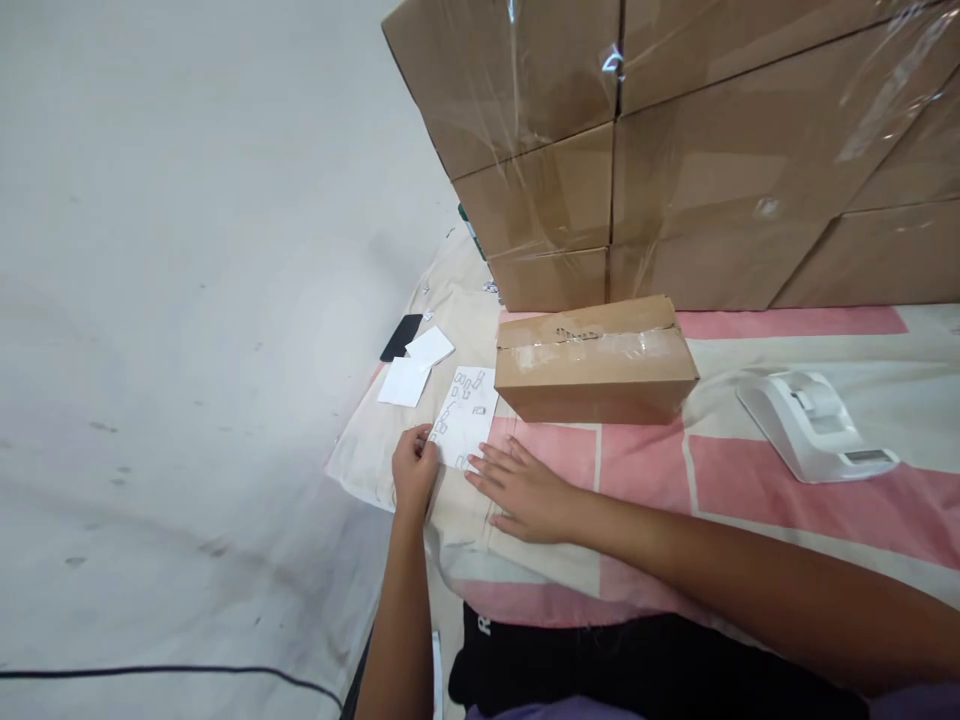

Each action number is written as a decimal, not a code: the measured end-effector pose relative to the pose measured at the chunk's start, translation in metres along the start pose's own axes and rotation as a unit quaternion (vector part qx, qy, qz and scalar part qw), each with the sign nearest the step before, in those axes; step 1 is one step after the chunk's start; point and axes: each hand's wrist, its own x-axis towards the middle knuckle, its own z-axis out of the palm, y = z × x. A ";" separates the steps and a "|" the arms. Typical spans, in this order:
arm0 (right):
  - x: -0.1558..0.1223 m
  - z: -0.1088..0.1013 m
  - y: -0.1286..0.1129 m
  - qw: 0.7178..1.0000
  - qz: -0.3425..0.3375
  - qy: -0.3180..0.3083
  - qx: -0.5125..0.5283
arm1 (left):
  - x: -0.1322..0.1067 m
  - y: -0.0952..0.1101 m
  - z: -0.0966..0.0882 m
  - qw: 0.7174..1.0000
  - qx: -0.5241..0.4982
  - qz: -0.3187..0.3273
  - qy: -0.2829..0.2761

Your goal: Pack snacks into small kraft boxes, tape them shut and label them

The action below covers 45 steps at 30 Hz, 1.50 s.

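Observation:
A white sheet of paper [469, 415] with small box-like line drawings lies on the patterned cloth in front of me. My left hand [415, 462] has its fingers closed at the paper's lower left edge, pinching it. Palm down, my right hand [529, 492] rests with fingers spread, the tips touching the paper's lower right edge. Beyond the sheet are two blank white papers [403, 382], one overlapping the other. A dark flat rectangular object [401, 337] lies partly beside them.
A taped cardboard box [596, 365] sits just right of the paper. Behind it rises a stack of plastic-wrapped cartons [697, 190]. A white tape dispenser [817, 425] stands at the right on the pink and cream cloth [645, 460]. A wall [187, 250] borders the left side.

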 end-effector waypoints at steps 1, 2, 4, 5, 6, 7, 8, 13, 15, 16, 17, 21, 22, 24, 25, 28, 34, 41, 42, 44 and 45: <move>0.001 0.000 0.002 1.000 0.006 0.004 -0.001 | 0.000 0.001 0.001 1.000 -0.003 0.004 -0.008; 0.002 0.000 0.003 1.000 0.013 0.005 -0.001 | 0.000 0.003 0.002 1.000 -0.007 0.010 -0.016; 0.003 -0.002 0.003 1.000 0.024 0.003 -0.001 | -0.001 0.005 0.002 0.999 -0.013 0.023 -0.025; 0.004 -0.002 0.002 1.000 0.025 0.003 -0.002 | -0.002 0.006 0.002 0.999 -0.016 0.029 -0.028; 0.004 -0.002 0.002 1.000 0.024 0.002 -0.002 | -0.002 0.007 0.002 0.999 -0.019 0.035 -0.029; 0.003 -0.002 0.002 1.000 0.024 0.003 -0.001 | -0.003 0.007 0.002 0.998 -0.024 0.040 -0.030; 0.003 -0.002 0.002 1.000 0.025 0.004 0.001 | -0.003 0.007 0.002 0.998 -0.030 0.045 -0.030; 0.005 0.000 0.005 1.000 0.026 0.009 0.006 | -0.005 0.007 0.001 0.995 -0.070 0.075 -0.009; 0.006 0.002 0.006 1.000 0.027 0.006 0.004 | -0.005 0.005 0.001 0.992 -0.090 0.084 0.006; 0.006 0.002 0.007 1.000 0.028 0.005 0.003 | -0.005 0.003 0.001 0.991 -0.101 0.088 0.009; 0.006 0.003 0.007 1.000 0.028 0.004 0.002 | -0.005 0.001 0.001 0.990 -0.112 0.090 0.010; 0.007 0.005 0.008 1.000 0.027 0.009 0.003 | -0.004 -0.005 0.000 0.982 -0.155 0.108 -0.008; 0.007 0.005 0.008 1.000 0.028 0.011 0.004 | -0.004 -0.006 -0.001 0.980 -0.163 0.116 -0.014; 0.007 0.006 0.008 0.999 0.032 0.016 0.004 | -0.005 -0.006 -0.001 0.975 -0.175 0.132 -0.028; 0.007 0.006 0.008 0.999 0.034 0.019 0.004 | -0.006 -0.005 -0.002 0.974 -0.178 0.139 -0.036; 0.007 0.006 0.008 0.999 0.040 0.029 0.002 | -0.008 -0.001 -0.002 0.971 -0.180 0.149 -0.057; 0.009 0.006 0.008 0.998 0.048 0.037 0.002 | -0.010 -0.002 -0.001 0.971 -0.182 0.151 -0.029; 0.010 0.008 0.009 0.997 0.067 0.046 0.004 | -0.009 0.001 -0.001 0.973 -0.151 0.172 -0.009; 0.010 0.008 0.009 0.997 0.067 0.047 0.009 | -0.010 0.003 -0.002 0.974 -0.142 0.173 -0.006; 0.011 0.007 0.009 0.996 0.070 0.051 0.027 | -0.012 0.008 -0.003 0.977 -0.102 0.187 0.014; 0.011 0.006 0.009 0.995 0.072 0.055 0.040 | -0.015 0.011 -0.004 0.976 -0.069 0.206 0.023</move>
